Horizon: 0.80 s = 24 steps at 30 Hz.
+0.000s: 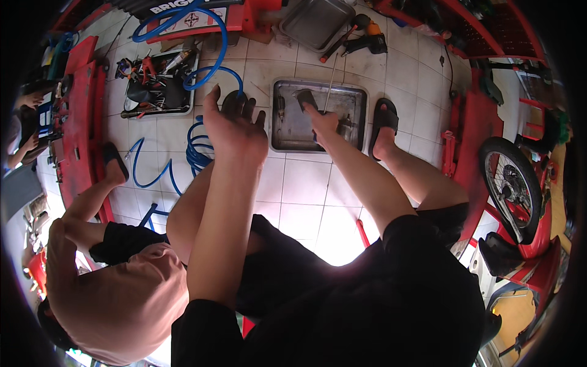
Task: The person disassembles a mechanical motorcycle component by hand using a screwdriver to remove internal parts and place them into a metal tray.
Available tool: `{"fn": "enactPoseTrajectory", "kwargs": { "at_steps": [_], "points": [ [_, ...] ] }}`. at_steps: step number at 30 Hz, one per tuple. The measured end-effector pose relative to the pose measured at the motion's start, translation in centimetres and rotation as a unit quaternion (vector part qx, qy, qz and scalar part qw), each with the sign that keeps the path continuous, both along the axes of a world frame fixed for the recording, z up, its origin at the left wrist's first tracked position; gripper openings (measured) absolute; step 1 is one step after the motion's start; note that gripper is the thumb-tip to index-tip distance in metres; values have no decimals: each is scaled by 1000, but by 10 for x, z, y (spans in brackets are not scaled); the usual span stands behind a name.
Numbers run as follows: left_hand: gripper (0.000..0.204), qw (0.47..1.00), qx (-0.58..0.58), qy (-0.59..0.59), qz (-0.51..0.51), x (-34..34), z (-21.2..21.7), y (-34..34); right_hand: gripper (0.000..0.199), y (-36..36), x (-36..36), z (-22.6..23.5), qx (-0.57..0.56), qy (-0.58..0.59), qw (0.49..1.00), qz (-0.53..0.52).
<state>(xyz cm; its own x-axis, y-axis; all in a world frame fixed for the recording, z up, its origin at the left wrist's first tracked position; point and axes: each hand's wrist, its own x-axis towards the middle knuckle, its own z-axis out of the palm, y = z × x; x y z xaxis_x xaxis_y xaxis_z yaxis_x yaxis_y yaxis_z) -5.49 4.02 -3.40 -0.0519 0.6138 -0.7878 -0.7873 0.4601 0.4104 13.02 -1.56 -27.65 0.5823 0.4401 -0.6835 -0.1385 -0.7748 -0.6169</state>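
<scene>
My left hand (235,125) is raised with its palm turned up and its fingers spread, smudged dark at the tips and holding nothing. Blue coiled air hose (199,147) lies on the floor beyond and beside it. Over a grey metal tray (319,147), my right hand (325,124) is closed around a screwdriver (332,82) with a long thin shaft pointing away from me. A flat, dark grey rectangular piece (304,96) shows at the same hand's fingertips; its kind is unclear. Small metal parts (345,127) sit in the tray.
A tray of tools and parts (160,85) stands at the far left. Beyond the grey tray lie a heat gun-like tool (365,44) and another tray (315,24). A co-worker in a pink shirt (125,306) is close on my left. Red lift platforms (79,134) and a motorcycle wheel (510,183) flank me.
</scene>
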Motion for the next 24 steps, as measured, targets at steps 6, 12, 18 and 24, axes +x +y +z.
{"fn": "enactPoseTrajectory", "kwargs": {
  "at_steps": [6, 12, 18, 24],
  "points": [
    [59, 999, 7, -47, 19, 3, 4, 4, 56, -11, -26, -110, -75, -128, 986, -72],
    [59, 993, 8, -113, 20, 0, 11, 5, 60, -3, -45, -130, 9, -133, 990, -42],
    [67, 993, 18, -114, 9, -5, 13, 5, 58, 3, -32, -135, -126, 16, 991, 48],
    [77, 989, 47, -140, -3, -5, 16, 3, 56, -38, -18, -108, -33, -206, 955, 209]
  ]
}}
